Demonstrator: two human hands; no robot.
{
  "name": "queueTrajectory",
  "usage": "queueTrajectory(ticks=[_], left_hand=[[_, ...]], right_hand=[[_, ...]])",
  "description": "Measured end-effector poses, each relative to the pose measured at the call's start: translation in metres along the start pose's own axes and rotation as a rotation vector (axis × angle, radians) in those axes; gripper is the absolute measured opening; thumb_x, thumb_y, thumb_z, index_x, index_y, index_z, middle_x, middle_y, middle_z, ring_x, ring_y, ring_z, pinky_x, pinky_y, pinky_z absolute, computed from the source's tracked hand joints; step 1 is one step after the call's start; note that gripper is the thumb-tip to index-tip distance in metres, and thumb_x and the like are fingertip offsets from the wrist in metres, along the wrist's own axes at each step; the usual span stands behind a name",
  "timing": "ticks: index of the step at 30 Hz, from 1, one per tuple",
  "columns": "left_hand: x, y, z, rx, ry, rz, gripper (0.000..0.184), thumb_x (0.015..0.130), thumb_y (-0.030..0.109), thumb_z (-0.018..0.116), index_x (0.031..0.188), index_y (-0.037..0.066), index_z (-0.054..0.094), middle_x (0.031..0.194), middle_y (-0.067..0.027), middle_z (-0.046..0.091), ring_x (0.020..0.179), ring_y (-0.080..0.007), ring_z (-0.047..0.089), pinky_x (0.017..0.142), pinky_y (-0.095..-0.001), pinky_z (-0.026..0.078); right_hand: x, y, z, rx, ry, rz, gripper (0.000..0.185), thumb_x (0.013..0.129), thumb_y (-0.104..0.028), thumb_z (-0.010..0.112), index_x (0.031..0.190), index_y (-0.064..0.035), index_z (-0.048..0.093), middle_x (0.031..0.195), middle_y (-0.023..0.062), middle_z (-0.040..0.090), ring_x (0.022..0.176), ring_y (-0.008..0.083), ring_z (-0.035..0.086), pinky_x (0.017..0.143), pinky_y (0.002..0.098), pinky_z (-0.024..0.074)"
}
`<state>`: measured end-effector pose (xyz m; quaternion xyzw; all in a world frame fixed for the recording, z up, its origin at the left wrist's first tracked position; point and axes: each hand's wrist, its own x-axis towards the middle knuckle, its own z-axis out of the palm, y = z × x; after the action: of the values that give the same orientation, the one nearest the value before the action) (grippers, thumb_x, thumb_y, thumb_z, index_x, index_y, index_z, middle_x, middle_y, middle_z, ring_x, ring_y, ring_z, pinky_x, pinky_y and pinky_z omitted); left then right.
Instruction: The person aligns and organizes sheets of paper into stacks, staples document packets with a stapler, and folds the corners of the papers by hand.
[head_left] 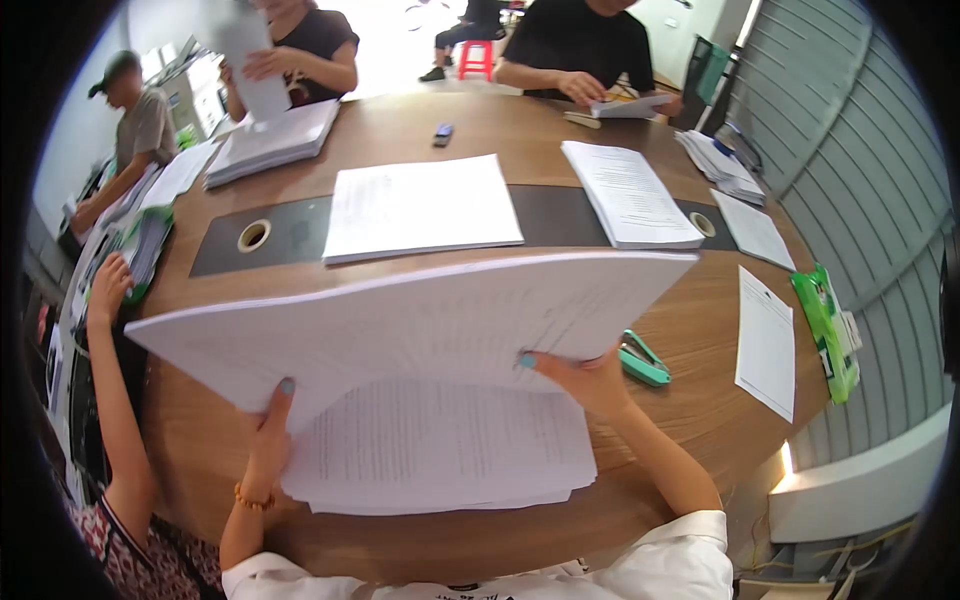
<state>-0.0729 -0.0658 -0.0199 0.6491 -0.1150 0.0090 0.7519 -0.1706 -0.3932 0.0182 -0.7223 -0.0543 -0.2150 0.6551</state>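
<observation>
A wide stack of paper sheets [420, 310] is held up and tilted between my two hands. My left hand [268, 435] grips its lower left edge, thumb on the near face and fingers hidden behind. On the right side, my right hand [585, 380] clasps the stack the same way, thumb pressed on the paper. Below lies a pile of printed sheets [440, 450] on the table, its upper part covered by the raised stack. A teal stapler [643, 360] rests just beyond my right hand.
On the wooden table [690, 340] lie a white paper stack [420, 205], a printed stack [630, 195], a single sheet [765, 345] and a green packet [828, 335]. Across from me, one person handles sheets [250, 60], another holds papers [630, 107]. A person's arm [115, 400] reaches in at left.
</observation>
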Motion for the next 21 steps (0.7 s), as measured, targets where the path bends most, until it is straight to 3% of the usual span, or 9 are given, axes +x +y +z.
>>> queueTrajectory(ticks=[4,6,8,10,13,15,17,19,21], left_hand=[[0.001,-0.002,-0.007,0.114,0.043,-0.004,0.031,0.085,0.009,0.059,0.111,-0.005,0.049,0.106,-0.0086,0.056,0.097,-0.0135,0.051,0.081,-0.0261,0.043],[0.005,-0.002,-0.005,0.094,0.067,0.003,0.035,0.085,0.008,0.059,0.115,-0.004,0.045,0.109,-0.0108,0.055,0.1,-0.0157,0.051,0.081,-0.0274,0.045],[0.01,0.006,-0.003,0.119,0.058,0.174,0.025,0.085,0.006,0.058,0.106,-0.006,0.053,0.099,-0.0089,0.059,0.087,-0.0118,0.055,0.075,-0.0243,0.044],[0.005,0.047,-0.005,0.182,-0.059,0.078,0.025,0.084,0.006,0.058,0.105,-0.007,0.053,0.098,-0.0091,0.059,0.084,-0.0114,0.056,0.071,-0.0236,0.045],[-0.019,0.062,-0.014,0.324,-0.106,-0.094,0.023,0.083,0.005,0.06,0.102,-0.007,0.054,0.094,-0.0093,0.059,0.078,-0.0108,0.057,0.064,-0.0226,0.046],[-0.03,0.061,-0.015,0.4,-0.032,-0.148,0.022,0.082,0.006,0.061,0.099,-0.007,0.055,0.091,-0.0093,0.06,0.075,-0.0106,0.058,0.061,-0.0223,0.046],[-0.026,0.05,-0.007,0.548,-0.211,-0.215,0.02,0.082,0.007,0.062,0.095,-0.007,0.056,0.085,-0.0094,0.062,0.072,-0.0112,0.059,0.059,-0.0235,0.047],[-0.022,0.05,-0.005,0.542,-0.211,-0.245,0.019,0.081,0.007,0.062,0.093,-0.008,0.057,0.083,-0.0094,0.062,0.071,-0.0114,0.059,0.059,-0.0234,0.047],[-0.013,0.058,0.0,0.583,-0.277,-0.289,0.018,0.079,0.004,0.061,0.092,-0.008,0.057,0.08,-0.0091,0.062,0.069,-0.0114,0.059,0.06,-0.0236,0.047]], right_hand=[[0.002,0.001,0.001,-0.077,-0.012,-0.039,0.028,0.072,0.002,0.069,0.098,0.0014,0.06,0.092,0.0074,0.064,0.082,0.0121,0.06,0.071,0.025,0.0496],[0.004,0.0,0.002,-0.061,0.026,-0.012,0.017,0.077,-0.008,0.068,0.092,-0.0001,0.064,0.085,0.0056,0.065,0.075,0.0094,0.059,0.062,0.0225,0.0475],[0.005,-0.01,0.001,-0.08,0.024,0.041,0.02,0.077,-0.009,0.068,0.094,0.0007,0.063,0.086,0.0063,0.065,0.075,0.0098,0.06,0.063,0.023,0.0482],[0.007,-0.025,0.001,-0.087,0.015,0.105,0.022,0.078,-0.011,0.067,0.095,0.0016,0.063,0.087,0.0071,0.065,0.075,0.0101,0.06,0.064,0.0234,0.0489],[0.0,-0.054,-0.01,0.202,-0.198,0.591,0.036,0.081,-0.014,0.065,0.108,0.0078,0.056,0.096,0.0129,0.063,0.083,0.0142,0.062,0.072,0.0272,0.0513],[-0.011,-0.034,-0.006,0.133,-0.241,0.687,0.039,0.082,-0.015,0.062,0.111,0.009,0.052,0.098,0.0136,0.062,0.084,0.0141,0.061,0.073,0.0276,0.051],[-0.018,-0.016,-0.004,0.15,-0.266,0.714,0.04,0.083,-0.014,0.061,0.113,0.01,0.051,0.099,0.0138,0.062,0.085,0.0141,0.061,0.074,0.0278,0.0507],[-0.019,-0.011,-0.004,0.144,-0.192,0.693,0.039,0.084,-0.017,0.058,0.109,0.0114,0.05,0.088,0.0153,0.064,0.067,0.0153,0.063,0.056,0.026,0.0515],[-0.012,-0.028,-0.018,0.048,-0.273,0.768,0.037,0.084,-0.018,0.058,0.105,0.0115,0.05,0.081,0.0158,0.064,0.059,0.0155,0.062,0.048,0.0256,0.0494]])
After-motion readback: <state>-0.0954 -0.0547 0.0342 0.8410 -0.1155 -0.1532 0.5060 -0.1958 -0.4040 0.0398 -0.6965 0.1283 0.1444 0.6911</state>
